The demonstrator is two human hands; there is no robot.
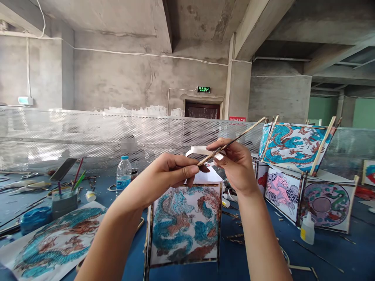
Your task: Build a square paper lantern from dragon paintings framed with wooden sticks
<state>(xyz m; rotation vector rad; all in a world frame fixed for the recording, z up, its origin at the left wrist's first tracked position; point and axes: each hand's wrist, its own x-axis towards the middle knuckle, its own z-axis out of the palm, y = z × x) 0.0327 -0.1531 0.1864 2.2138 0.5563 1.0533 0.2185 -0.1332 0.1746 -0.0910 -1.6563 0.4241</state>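
My left hand [172,171] is closed on the lower end of a thin wooden stick [247,130], pale with dark brown scorched stretches. The stick slants up to the right, above the table. My right hand [240,166] pinches around its middle and also touches a curled white strip [199,150], which loops behind the stick. Whether that strip is stuck to the stick I cannot tell. Below my hands stands a stick-framed box [184,226] with a blue and brown dragon painting on its front.
At left lie a dragon painting [64,242], a jar of blue paint [36,218], a cup with brushes [65,201] and a water bottle [123,175]. At right stand painted lanterns [299,146], stacked, and a glue bottle [307,230]. A perforated metal barrier [73,136] runs behind.
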